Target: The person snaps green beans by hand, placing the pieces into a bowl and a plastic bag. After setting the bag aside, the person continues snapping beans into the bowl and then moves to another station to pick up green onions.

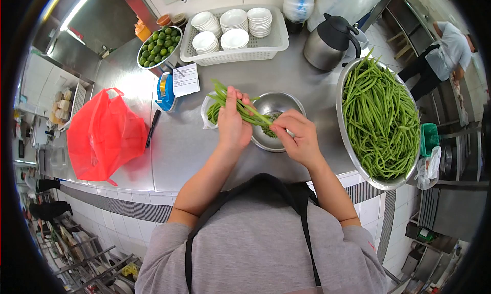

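Observation:
My left hand is wrapped round a small bunch of green beans. The fingers of my right hand pinch the ends of that bunch. Under the ends stands a steel bowl with small green pieces at its bottom; my hands partly hide it. Just left of it is a white container with more beans, partly behind my left hand. On the right, a large oval steel basin is heaped with long green beans.
A red plastic bag, a black pen, a blue tape dispenser and a paper lie left. Behind are a bowl of limes, a crate of white dishes and a thermos. A person stands far right.

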The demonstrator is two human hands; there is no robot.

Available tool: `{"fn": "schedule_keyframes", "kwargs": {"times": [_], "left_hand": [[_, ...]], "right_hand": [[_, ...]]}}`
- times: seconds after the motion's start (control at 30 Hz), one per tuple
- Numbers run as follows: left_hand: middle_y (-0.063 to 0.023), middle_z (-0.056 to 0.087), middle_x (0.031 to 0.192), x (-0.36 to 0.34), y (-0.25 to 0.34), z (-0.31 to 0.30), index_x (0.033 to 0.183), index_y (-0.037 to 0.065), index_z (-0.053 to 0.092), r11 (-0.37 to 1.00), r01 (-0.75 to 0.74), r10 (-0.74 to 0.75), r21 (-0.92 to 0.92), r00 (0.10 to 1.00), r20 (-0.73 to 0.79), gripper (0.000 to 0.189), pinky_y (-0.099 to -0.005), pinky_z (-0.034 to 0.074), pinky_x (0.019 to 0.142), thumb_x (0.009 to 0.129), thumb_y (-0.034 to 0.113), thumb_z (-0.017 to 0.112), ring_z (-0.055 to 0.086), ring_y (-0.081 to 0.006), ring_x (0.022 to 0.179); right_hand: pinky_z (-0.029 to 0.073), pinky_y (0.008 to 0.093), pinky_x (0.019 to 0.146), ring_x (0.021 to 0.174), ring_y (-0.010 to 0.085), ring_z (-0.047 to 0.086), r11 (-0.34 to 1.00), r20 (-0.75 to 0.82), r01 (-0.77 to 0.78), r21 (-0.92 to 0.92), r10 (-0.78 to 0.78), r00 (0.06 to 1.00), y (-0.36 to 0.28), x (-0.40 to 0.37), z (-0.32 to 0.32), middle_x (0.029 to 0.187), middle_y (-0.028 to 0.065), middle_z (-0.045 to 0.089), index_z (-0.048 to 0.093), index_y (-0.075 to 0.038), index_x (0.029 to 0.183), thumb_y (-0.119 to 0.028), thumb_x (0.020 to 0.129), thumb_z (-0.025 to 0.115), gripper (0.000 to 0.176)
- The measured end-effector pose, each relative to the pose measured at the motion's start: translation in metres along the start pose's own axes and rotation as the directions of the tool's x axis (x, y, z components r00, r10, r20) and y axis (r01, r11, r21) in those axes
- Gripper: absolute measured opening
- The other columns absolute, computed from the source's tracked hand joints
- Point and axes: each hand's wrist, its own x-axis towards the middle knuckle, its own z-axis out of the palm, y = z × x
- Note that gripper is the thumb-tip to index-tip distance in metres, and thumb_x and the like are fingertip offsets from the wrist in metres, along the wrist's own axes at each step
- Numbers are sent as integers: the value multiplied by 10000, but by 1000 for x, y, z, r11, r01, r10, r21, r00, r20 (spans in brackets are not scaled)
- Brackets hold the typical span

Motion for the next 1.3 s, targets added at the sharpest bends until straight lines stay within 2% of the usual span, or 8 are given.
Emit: {"fn": "schedule_keyframes", "kwargs": {"times": [0.2,0.4,0.47,0.57,0.87,0.97,1.07,1.3], "left_hand": [[-8,547,818,10,12,-19,845,124,502,996,11,-8,87,999,-33,195,-271,429,709,926,298,466,530,-131,808],[-76,601,926,11,21,-5,994,96,531,993,82,-81,-84,997,15,159,-345,459,800,916,224,477,575,-202,869],[-75,601,922,11,17,-8,996,91,529,989,69,-61,-132,996,58,151,-355,459,822,913,207,481,578,-212,894],[-76,601,907,8,12,0,1000,81,525,983,77,-53,-165,988,142,140,-360,468,832,907,178,490,583,-217,903],[-79,554,775,6,-6,-18,1113,22,469,996,-57,42,74,980,193,276,-307,452,609,854,94,532,580,-195,713],[-186,561,843,-11,8,-5,1378,14,116,249,-405,139,880,914,381,831,-366,463,644,697,75,589,583,-331,723],[-205,568,921,-10,7,-4,1397,42,92,46,-209,20,977,978,209,836,-381,468,700,712,66,572,580,-356,782],[-144,500,1141,-15,59,-57,1239,72,422,32,-475,506,879,766,396,559,-349,470,746,724,95,638,561,-227,871]], "right_hand": [[448,291,594,684,220,563,990,101,63,126,-76,992,-5,0,-10,782,85,581,618,-4,824,-36,789,591,54],[428,323,831,958,249,555,924,82,-17,-381,52,995,25,-8,7,1081,149,555,514,17,1164,-99,871,508,315],[377,333,926,1080,227,488,829,-44,-311,466,372,927,20,-2,17,1229,152,467,388,15,1289,-181,928,436,413],[352,337,961,1134,210,439,484,-121,-187,855,536,836,6,13,36,1288,137,411,327,-1,1329,-267,960,344,455],[338,338,976,1151,237,430,422,57,-241,874,404,913,6,33,57,1265,144,433,328,37,1298,-291,920,418,509],[423,344,886,1058,221,514,801,421,-412,433,225,879,18,33,50,1133,133,528,424,42,1217,-248,877,533,460],[466,346,817,1000,235,555,331,443,-636,697,498,745,16,43,67,1035,131,575,500,37,1133,-264,897,515,383],[448,272,590,653,157,587,475,223,-437,764,441,870,12,105,110,677,66,569,498,-46,708,-254,897,525,282]]}}
